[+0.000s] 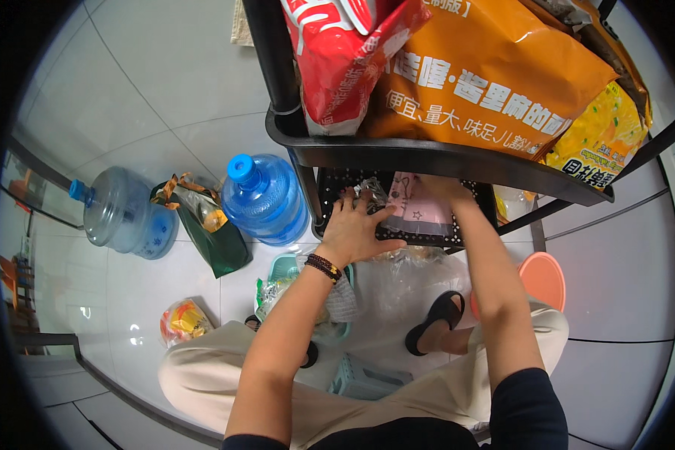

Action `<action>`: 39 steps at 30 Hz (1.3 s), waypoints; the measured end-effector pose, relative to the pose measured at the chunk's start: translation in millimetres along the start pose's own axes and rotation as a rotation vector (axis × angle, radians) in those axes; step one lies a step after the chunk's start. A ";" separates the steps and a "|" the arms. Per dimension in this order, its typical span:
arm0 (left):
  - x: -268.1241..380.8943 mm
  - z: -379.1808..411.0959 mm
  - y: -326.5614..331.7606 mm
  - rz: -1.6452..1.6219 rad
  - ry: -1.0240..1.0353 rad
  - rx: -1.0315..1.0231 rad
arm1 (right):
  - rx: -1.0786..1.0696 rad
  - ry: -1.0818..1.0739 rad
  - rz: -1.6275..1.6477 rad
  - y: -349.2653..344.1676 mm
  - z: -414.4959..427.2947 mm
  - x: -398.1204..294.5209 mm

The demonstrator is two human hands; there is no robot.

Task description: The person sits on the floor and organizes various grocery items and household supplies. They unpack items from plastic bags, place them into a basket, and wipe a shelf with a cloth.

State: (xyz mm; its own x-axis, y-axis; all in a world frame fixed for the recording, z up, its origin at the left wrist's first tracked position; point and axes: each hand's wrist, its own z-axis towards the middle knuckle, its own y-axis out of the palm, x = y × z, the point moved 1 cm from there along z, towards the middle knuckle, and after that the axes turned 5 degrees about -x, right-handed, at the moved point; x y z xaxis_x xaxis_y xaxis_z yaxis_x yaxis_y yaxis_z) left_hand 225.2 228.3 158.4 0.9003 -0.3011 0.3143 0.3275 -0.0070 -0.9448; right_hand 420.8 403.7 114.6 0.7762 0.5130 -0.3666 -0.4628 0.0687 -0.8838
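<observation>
My left hand (355, 228) is spread over the front of a black perforated plastic basket (331, 194). Its fingertips reach a crumpled clear plastic wrapper (374, 190), and its thumb points towards a pink printed packet (422, 211). That packet has a clear lower edge and lies in the basket. My right hand (444, 188) extends over the packet's far right part. The fingers there are largely hidden under the rim of the upper shelf (427, 157), so their grip is unclear.
Above sit a red bag (337, 79), an orange bag (484, 73) and a yellow noodle packet (599, 135). Left are water jugs (267, 197) (129, 214) and a green bag (216, 242). Below lie a teal basket (346, 332), clear plastic (416, 281), a snack packet (184, 320) and an orange tub (543, 281).
</observation>
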 end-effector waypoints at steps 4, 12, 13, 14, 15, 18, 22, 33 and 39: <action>-8.5 -11.8 -7.0 0.007 -0.051 -0.018 | -0.043 -0.030 -0.328 -36.7 -16.3 9.8; 0.4 -3.8 -10.5 0.001 -0.091 -0.104 | -0.004 0.240 -0.521 -31.9 -36.5 -8.6; 0.0 -3.2 -9.4 -0.004 -0.092 -0.100 | -0.081 0.354 -0.504 -35.3 -41.0 -12.4; 0.4 -2.8 -7.9 0.007 -0.090 -0.113 | -0.144 0.345 -0.580 -27.1 -47.6 0.3; 2.2 -2.5 -10.6 0.003 -0.084 -0.110 | -0.101 0.299 -0.571 -26.8 -53.4 6.5; -0.6 -5.6 -12.6 0.004 -0.095 -0.108 | -0.227 0.280 -0.456 -29.2 -66.0 0.5; 0.4 -4.9 -7.9 0.018 -0.077 -0.092 | 0.010 0.201 -0.439 -52.7 -49.7 -3.5; 4.2 0.2 -3.2 -0.006 -0.084 -0.104 | 0.244 -0.013 -0.466 -17.5 5.3 48.0; 6.0 1.1 -5.5 -0.013 -0.110 -0.126 | 0.196 -0.052 -0.404 -22.3 2.0 50.0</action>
State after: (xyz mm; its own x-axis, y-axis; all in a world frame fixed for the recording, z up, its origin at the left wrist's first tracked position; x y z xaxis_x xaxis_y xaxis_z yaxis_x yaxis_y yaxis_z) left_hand 229.1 227.5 165.7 0.9245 -0.1936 0.3284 0.3072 -0.1315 -0.9425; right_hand 469.1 429.5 116.6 0.8910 0.4537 0.0161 -0.2032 0.4303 -0.8795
